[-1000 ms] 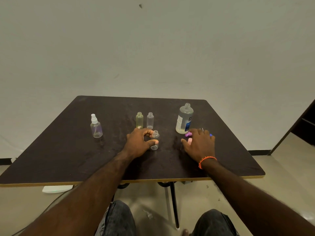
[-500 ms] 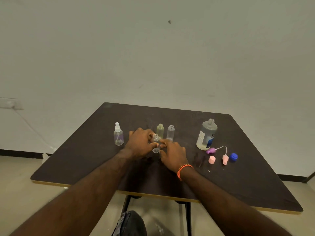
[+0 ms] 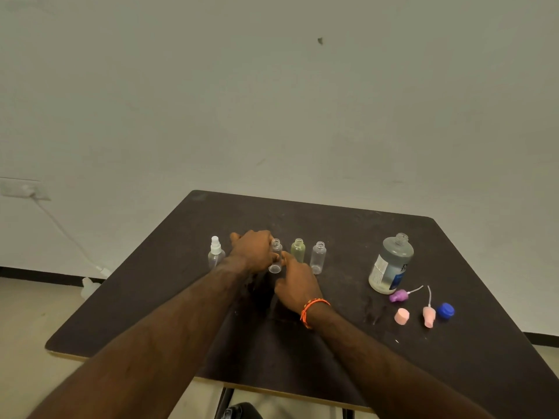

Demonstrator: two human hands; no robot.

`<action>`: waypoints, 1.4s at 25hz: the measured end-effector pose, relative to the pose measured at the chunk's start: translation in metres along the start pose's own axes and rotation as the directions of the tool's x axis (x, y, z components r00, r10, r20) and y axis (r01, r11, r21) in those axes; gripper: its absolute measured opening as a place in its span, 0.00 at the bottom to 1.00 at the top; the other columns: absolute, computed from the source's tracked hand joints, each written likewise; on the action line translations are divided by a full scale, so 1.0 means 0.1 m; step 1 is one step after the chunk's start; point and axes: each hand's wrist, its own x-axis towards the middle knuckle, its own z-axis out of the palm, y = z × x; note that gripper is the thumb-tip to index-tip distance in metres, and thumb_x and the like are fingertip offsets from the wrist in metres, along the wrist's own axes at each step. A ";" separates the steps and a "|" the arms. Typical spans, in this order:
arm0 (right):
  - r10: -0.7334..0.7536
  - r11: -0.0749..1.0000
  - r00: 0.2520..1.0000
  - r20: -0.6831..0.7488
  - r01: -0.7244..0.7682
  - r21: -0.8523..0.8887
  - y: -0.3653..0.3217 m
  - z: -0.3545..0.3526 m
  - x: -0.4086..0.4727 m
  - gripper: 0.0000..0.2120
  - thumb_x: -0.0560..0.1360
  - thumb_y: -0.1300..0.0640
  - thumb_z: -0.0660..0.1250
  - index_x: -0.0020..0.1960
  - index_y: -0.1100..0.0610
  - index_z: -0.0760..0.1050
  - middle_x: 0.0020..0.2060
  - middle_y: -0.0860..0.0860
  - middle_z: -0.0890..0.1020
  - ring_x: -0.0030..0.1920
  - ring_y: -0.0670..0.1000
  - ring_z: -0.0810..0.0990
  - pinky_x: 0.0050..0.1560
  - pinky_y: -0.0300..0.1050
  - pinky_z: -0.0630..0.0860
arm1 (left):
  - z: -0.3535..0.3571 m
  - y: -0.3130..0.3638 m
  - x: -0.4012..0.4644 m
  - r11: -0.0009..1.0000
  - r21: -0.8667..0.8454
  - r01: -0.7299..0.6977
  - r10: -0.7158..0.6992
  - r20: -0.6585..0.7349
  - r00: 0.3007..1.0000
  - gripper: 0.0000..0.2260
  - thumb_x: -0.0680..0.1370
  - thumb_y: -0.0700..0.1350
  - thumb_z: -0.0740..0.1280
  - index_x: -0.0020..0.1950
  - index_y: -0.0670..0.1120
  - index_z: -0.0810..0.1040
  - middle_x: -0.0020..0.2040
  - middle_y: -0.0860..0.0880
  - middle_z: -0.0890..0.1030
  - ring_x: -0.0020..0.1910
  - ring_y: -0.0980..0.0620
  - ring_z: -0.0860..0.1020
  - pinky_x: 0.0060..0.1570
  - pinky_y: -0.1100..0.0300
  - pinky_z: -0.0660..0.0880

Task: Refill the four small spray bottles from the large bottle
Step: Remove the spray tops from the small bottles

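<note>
While the left hand (image 3: 252, 251) curls round an uncapped clear small bottle (image 3: 275, 256) and holds it upright near the middle of the bench (image 3: 317, 352), the right hand (image 3: 298, 285) sits just on the near side of that bottle, its forefinger stretched out to the bottle's side and the rest of its fingers loosely bent; whether it truly pinches the bottle I cannot tell. The relation that matters for the coming move is sideways: the large bottle (image 3: 391, 264) stands upright and open-necked well off toward the right edge of the bench, its long axis vertical, so it lies to the right of both hands, with the right hand the nearer of the two. I judge that hand the natural one to fetch it and pour, while the left steadies the small bottle. Between the held bottle and the large one stand two more open small bottles, a yellowish one (image 3: 298, 251) and a clear one (image 3: 318, 257), close together in a row; any reach across to the right should pass on their near side so as not to topple them. A fourth small bottle (image 3: 216, 254), with its white spray head on, stands just left of the left hand. Loose caps and spray heads (image 3: 429, 313) lie near the large bottle, toward the near right corner.
</note>
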 end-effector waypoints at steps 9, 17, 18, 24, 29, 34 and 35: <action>0.051 0.999 0.998 -0.048 -0.051 0.011 0.02 -0.09 -0.18 0.30 0.71 0.63 0.62 0.72 0.53 0.68 0.63 0.54 0.80 0.61 0.56 0.79 0.61 0.50 0.77 | -0.14 -0.08 -0.03 0.996 -0.022 -0.082 0.081 -0.046 0.996 0.31 0.74 0.53 0.72 0.75 0.52 0.67 0.65 0.53 0.78 0.71 0.49 0.70 0.66 0.45 0.58; -0.080 0.990 0.996 -0.036 0.075 -0.115 -0.05 -0.12 -0.46 0.25 0.71 0.59 0.63 0.68 0.48 0.71 0.60 0.51 0.80 0.58 0.55 0.80 0.58 0.53 0.78 | -0.47 -0.75 -0.59 0.972 -0.234 0.014 -0.096 -0.345 0.933 0.35 0.72 0.63 0.75 0.75 0.54 0.68 0.68 0.55 0.77 0.72 0.50 0.68 0.67 0.45 0.59; -0.111 0.986 0.994 -0.013 0.108 -0.125 -0.09 -0.08 -0.45 0.25 0.72 0.58 0.63 0.69 0.49 0.70 0.62 0.51 0.79 0.60 0.54 0.79 0.60 0.53 0.77 | -0.43 -0.85 -0.67 0.966 -0.251 0.055 -0.138 -0.328 0.934 0.36 0.71 0.64 0.75 0.75 0.54 0.69 0.68 0.55 0.77 0.72 0.50 0.69 0.66 0.45 0.60; -0.202 0.971 0.974 0.103 0.213 -0.107 -0.49 0.22 -0.21 0.30 0.75 0.61 0.63 0.76 0.53 0.63 0.70 0.54 0.74 0.68 0.56 0.73 0.68 0.50 0.71 | -0.09 -1.16 -0.82 0.935 -0.279 0.219 -0.276 -0.184 0.943 0.35 0.70 0.65 0.77 0.73 0.53 0.73 0.68 0.55 0.79 0.70 0.50 0.73 0.57 0.50 0.58; -0.116 0.990 0.983 0.145 0.125 -0.061 -0.68 0.46 0.06 0.37 0.72 0.63 0.62 0.80 0.55 0.56 0.70 0.59 0.74 0.70 0.61 0.72 0.68 0.55 0.71 | 0.07 -1.26 -0.67 0.937 -0.287 0.200 -0.247 -0.138 0.959 0.30 0.73 0.63 0.75 0.71 0.53 0.74 0.64 0.56 0.82 0.65 0.51 0.77 0.58 0.49 0.62; -0.147 0.989 0.984 0.103 0.149 -0.010 -0.73 0.44 0.08 0.29 0.75 0.63 0.62 0.76 0.56 0.63 0.65 0.58 0.78 0.66 0.60 0.76 0.65 0.55 0.74 | 0.10 -1.16 -0.66 0.944 -0.319 0.083 -0.145 -0.177 0.973 0.20 0.75 0.62 0.74 0.64 0.56 0.80 0.54 0.60 0.84 0.57 0.57 0.80 0.56 0.50 0.59; -0.150 0.989 0.987 0.064 0.149 0.014 -0.70 0.39 0.04 0.27 0.75 0.62 0.62 0.74 0.56 0.66 0.63 0.56 0.80 0.63 0.59 0.78 0.63 0.55 0.75 | 0.09 -1.11 -0.69 0.941 -0.333 0.058 -0.127 -0.188 0.974 0.20 0.74 0.63 0.74 0.62 0.57 0.81 0.52 0.61 0.84 0.55 0.59 0.80 0.56 0.50 0.60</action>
